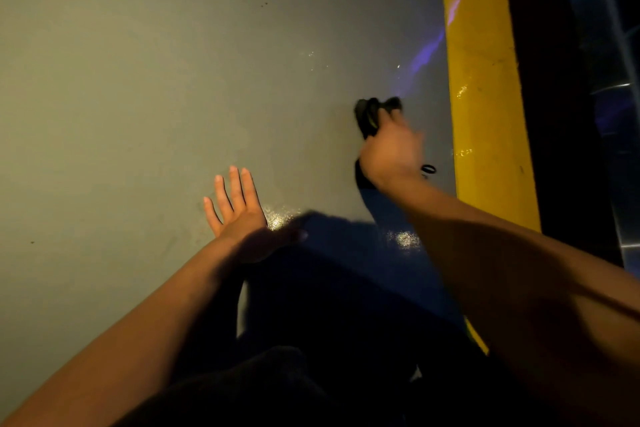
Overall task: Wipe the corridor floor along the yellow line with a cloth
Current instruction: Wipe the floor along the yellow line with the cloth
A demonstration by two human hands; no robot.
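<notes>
both forearms are filling the lower part of the view, reaching forward over a dark shape, probably the person's own clothing, too dim to identify.

1. left hand [235,208]: it is lying flat on the grey floor [138,97], fingers straight and slightly spread, holding nothing. it appears to be serving as a brace.
2. right hand [393,149]: it is blurred. its fingers are curling around the dark cloth [369,116], which is bunched against the floor just left of the yellow line [481,80] and not touching it. the exact finger placement cannot be told.
3. a small dark loop [428,169] is lying beside the right wrist; what it is cannot be told.

hazards, as judged:
- glossy patches are showing near the left hand and on the line. if these are wet, the bracing palm could be slipping under load.
- the cloth is bunched, so little of it is meeting the floor, and streaks are likely.
- the wiping path could be drifting off the line.

containers: none are showing in view.
</notes>
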